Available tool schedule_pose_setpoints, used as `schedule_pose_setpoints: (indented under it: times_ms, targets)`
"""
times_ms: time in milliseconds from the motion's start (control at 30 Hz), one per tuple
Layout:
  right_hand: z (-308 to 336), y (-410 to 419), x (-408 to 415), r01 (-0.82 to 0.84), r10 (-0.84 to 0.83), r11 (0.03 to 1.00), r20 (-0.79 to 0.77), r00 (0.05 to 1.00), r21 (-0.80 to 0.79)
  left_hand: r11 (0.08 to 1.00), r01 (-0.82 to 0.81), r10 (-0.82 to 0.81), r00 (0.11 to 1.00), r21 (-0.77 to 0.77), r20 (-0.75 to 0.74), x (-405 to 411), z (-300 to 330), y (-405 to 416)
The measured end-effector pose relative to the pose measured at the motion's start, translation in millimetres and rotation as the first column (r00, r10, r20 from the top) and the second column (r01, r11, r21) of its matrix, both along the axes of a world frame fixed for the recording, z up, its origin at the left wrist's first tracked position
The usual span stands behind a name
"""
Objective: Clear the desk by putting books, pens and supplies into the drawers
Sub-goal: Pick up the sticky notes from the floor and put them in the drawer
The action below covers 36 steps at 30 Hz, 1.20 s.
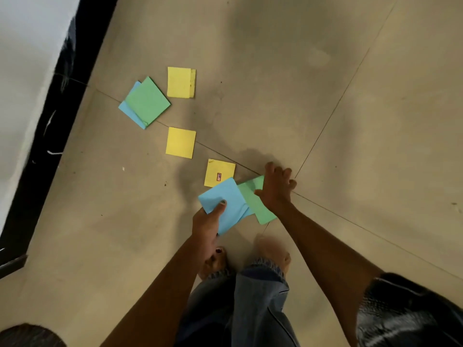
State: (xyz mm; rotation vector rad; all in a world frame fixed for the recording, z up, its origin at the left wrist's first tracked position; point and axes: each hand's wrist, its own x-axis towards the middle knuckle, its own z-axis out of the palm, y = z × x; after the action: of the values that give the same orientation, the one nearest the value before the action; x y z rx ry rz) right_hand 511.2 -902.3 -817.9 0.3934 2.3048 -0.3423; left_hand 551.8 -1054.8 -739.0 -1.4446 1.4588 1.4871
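On a tan tiled floor [325, 71], the left grip [208, 221] pinches a blue note pad [225, 199] under its thumb, while the right grip [276, 186] reaches down with fingers curled at a green pad [255, 201]. From there toward eleven o'clock lie three yellow pads [180, 142] and a green-on-blue pair [146, 101].

Sticky pads [181, 142] scattered on floor [325, 96], wall [30, 58] at left

Yellow notes [180, 142], green pad [147, 100], beige floor [275, 71].
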Motion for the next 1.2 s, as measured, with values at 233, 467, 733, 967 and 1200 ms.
schedule_pose_setpoints:
  times_ms: [233, 467, 733, 967, 1200]
  targets:
    - [5, -2, 26, 0.118, -0.156, 0.977, -0.218, 0.963, -0.177, 0.995, -0.080, 0.079, 0.997, 0.053, 0.007, 5, 7, -8]
    - [97, 17, 23, 0.793, -0.925, 0.131, 0.215, 0.313, -0.595, 0.992, -0.124, 0.124, 0.992, 0.025, 0.020, -9, 33, 3]
    - [122, -19, 14, 0.864, -0.809, 0.011, 0.504, 0.304, -0.503, 0.940, -0.051, 0.113, 0.980, 0.338, -0.164, -29, 47, 27]
    - [92, -9, 2, 0.658, -0.712, 0.452, 0.201, 0.673, -0.602, 0.987, -0.122, 0.136, 0.982, 0.109, -0.130, -29, 29, 19]
    - [20, 24, 34, 0.392, -0.391, 0.920, 0.021, 0.920, -0.031, 0.999, -0.039, 0.036, 0.989, -0.020, -0.141, -24, 5, 2]
